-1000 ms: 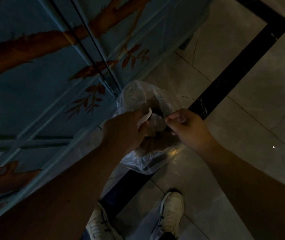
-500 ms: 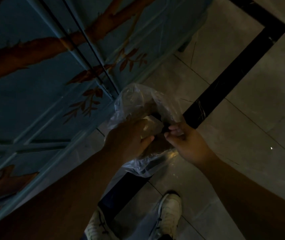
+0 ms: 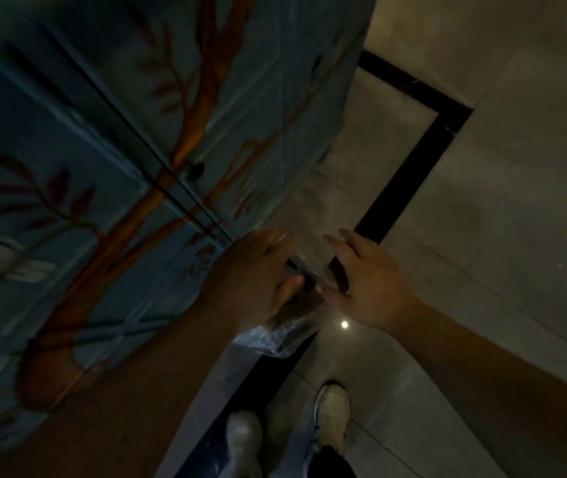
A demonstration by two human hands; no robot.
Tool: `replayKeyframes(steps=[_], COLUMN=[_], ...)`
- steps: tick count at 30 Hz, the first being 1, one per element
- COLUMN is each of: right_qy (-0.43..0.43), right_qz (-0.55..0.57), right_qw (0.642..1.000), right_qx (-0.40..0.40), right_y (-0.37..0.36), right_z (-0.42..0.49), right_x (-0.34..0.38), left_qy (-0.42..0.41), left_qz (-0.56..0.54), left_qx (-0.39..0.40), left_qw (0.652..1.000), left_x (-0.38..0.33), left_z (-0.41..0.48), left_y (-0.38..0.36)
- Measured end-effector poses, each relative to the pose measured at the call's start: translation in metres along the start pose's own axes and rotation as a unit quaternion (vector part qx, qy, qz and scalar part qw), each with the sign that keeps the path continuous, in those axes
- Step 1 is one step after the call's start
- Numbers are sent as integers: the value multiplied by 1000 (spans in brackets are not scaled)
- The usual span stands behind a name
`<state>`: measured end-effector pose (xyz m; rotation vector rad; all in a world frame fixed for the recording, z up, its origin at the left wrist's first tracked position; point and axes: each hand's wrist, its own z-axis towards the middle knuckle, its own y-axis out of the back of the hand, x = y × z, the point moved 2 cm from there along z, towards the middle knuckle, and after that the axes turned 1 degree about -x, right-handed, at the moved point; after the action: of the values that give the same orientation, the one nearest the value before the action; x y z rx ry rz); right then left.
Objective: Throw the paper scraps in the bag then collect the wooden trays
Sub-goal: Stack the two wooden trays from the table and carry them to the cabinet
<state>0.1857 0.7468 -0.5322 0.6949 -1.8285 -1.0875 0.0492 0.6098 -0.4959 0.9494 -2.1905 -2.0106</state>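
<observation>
Your left hand (image 3: 257, 270) is curled around the near side of the clear plastic bag (image 3: 275, 334), thumb pressed toward its mouth, gripping the film. Your right hand (image 3: 368, 284) is spread, fingers (image 3: 335, 241) splayed and loose, just beside the bag's other side; whether it touches the plastic is hard to tell in the blur. The bag hangs between both hands, bulging below your left palm. Paper scraps cannot be made out. Beneath your wrists are your white shoes (image 3: 332, 412) on the tiled floor (image 3: 516, 201).
</observation>
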Motion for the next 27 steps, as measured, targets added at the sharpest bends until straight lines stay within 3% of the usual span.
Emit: replayKeyframes(steps=[7,18,27], right_qy=[-33,-167,-328], right_qz=[-44,-141,-214], right_qw=[995,955,885], right_qx=[-77,-203,-251], right_y=[171,355,422], right_z=[-75,-249,-441], right_x=[40,99,106], left_qy=[-128,-321,-518], left_qz=[39,113,169], left_qx=[-84,-104,-120], left_qw=[988,935,830], left_x=[-102,-249,-417], left_z=[-6,-57,-119], left_y=[157,318,345])
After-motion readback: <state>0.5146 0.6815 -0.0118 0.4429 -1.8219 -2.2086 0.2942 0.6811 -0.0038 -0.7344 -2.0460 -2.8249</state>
